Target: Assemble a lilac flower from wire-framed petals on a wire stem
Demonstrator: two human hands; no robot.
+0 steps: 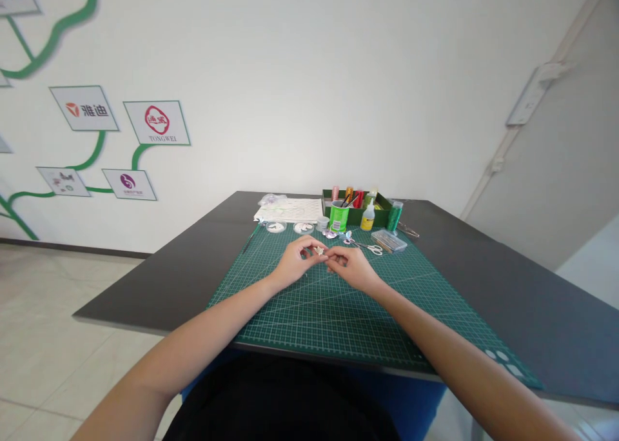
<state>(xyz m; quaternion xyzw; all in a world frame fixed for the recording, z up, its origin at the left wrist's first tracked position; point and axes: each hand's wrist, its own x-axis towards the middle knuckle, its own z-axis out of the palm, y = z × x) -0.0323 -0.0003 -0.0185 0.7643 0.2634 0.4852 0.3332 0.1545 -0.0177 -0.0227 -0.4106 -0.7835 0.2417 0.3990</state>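
Note:
My left hand [297,258] is closed in a pinch on a small cream-white piece [320,251], too small to name, held above the green cutting mat [329,318]. Close beside it, the fingertips of my right hand [352,265] are pressed together right at the piece's edge; what lies between them is hidden. Just beyond my hands lie scissors with white handles [374,249] and some shiny scraps [331,233]. Two shallow round dishes [304,228] with white bits in them stand past my left hand.
At the back are a white textured sheet [290,209], a green can [339,216] with tools, a glue bottle [367,216] and a dark green box [383,213] of coloured spools. A clear case [389,240] lies right. The dark table [188,260] meets the wall.

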